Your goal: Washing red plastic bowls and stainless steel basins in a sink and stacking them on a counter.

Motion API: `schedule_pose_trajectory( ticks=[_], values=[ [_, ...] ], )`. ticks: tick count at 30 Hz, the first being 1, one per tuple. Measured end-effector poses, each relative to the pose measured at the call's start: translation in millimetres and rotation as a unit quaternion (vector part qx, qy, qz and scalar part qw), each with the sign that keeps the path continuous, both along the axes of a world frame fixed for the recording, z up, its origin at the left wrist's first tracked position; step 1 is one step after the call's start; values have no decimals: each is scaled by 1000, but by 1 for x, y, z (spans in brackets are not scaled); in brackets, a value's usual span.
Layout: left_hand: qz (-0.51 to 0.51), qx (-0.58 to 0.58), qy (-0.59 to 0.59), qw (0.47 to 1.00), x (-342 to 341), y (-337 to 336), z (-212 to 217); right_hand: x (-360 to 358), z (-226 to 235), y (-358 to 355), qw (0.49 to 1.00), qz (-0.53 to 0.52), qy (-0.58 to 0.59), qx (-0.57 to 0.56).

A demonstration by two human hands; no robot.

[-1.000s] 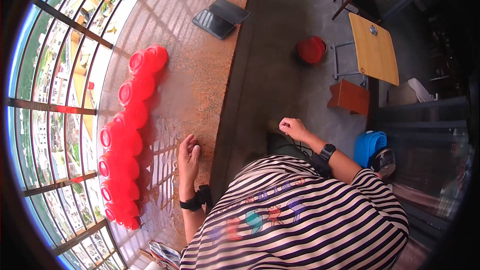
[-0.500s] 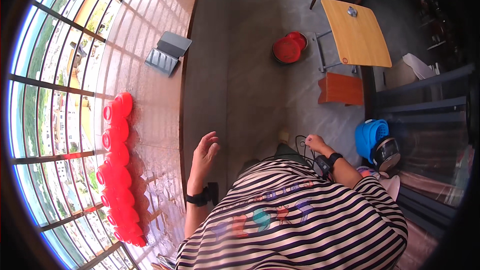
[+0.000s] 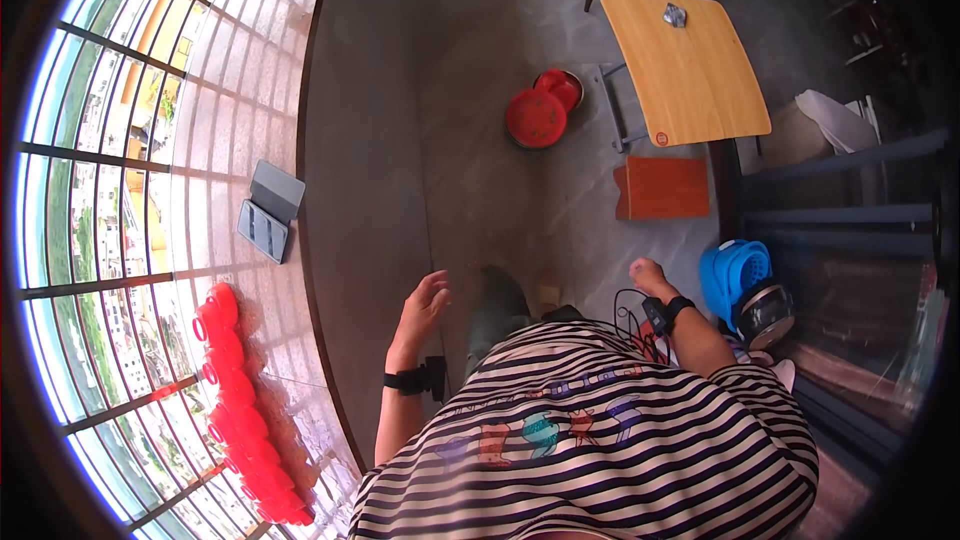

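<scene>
Both hands empty: the left hand [image 3: 423,302] hangs with fingers spread loosely beside the curved ledge [image 3: 350,190], the right hand [image 3: 647,276] loosely curled at center right. A row of red cups [image 3: 240,410], roughly ten, lies at lower left, well apart. Apparently between steps; any pickup needs a reach left. One folding table [image 3: 690,70], two red basins [image 3: 545,112].

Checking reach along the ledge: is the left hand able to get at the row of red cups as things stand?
Probably yes: the left hand is open and empty, and bare ledge lies between it and the red cups, though it isn't touching them.
</scene>
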State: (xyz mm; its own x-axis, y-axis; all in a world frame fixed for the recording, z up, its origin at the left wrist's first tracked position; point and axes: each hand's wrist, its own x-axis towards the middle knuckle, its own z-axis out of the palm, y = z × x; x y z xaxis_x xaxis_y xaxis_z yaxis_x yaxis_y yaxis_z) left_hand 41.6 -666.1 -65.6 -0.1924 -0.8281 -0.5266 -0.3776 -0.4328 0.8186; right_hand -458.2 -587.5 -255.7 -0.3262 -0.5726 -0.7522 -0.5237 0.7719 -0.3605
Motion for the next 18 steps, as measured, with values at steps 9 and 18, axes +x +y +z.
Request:
schedule_pose_trajectory(
  ticks=[9, 18],
  values=[
    [-15, 73, -4, 997, 4, -156, -84, 45, -1, -121, 993, 16, -56, -103],
    [-158, -58, -136, 976, -22, -307, -93, 19, -18, -244, 985, -146, -76, -47]
  ],
)
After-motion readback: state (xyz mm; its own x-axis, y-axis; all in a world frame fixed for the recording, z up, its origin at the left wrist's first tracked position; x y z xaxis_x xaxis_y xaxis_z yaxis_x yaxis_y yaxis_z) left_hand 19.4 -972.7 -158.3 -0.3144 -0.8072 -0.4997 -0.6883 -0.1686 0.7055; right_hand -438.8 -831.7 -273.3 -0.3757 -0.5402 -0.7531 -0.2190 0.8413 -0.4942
